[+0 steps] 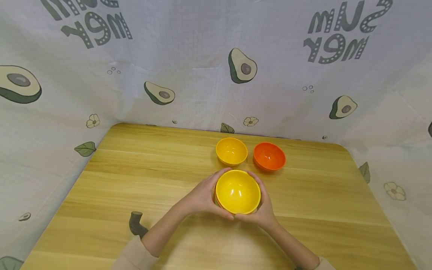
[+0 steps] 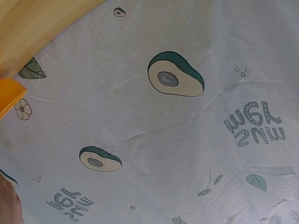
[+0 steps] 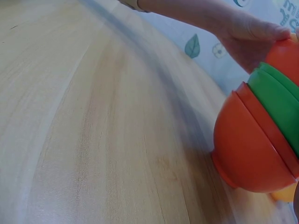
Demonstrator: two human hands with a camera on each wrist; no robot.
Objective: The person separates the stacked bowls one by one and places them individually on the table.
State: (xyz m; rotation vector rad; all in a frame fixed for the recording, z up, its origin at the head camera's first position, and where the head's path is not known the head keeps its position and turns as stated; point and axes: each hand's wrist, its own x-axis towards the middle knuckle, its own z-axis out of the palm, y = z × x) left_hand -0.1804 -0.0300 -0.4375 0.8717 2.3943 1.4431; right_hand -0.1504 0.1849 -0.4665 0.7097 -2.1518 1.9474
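Both hands hold a yellow bowl (image 1: 237, 192) between them, the left hand (image 1: 206, 195) on its left side and the right hand (image 1: 264, 210) on its right. Their thumbs meet at the near rim. This bowl tops a nested stack. Under it, in the right wrist view, come an orange-red bowl (image 3: 282, 56), a green bowl (image 3: 273, 88) and, lowest, an orange bowl (image 3: 250, 144) whose foot is on the table. The left thumb lies by the upper bowls there. In the left wrist view a yellow-orange bowl edge (image 2: 10, 95) shows at the left.
Behind the stack, a smaller-looking yellow bowl (image 1: 231, 151) and an orange bowl (image 1: 269, 156) stand side by side on the wooden table (image 1: 152, 168). Avocado-print cloth (image 1: 195, 48) hangs around the table's back and sides. A dark curved piece (image 1: 136, 224) sits by the left forearm.
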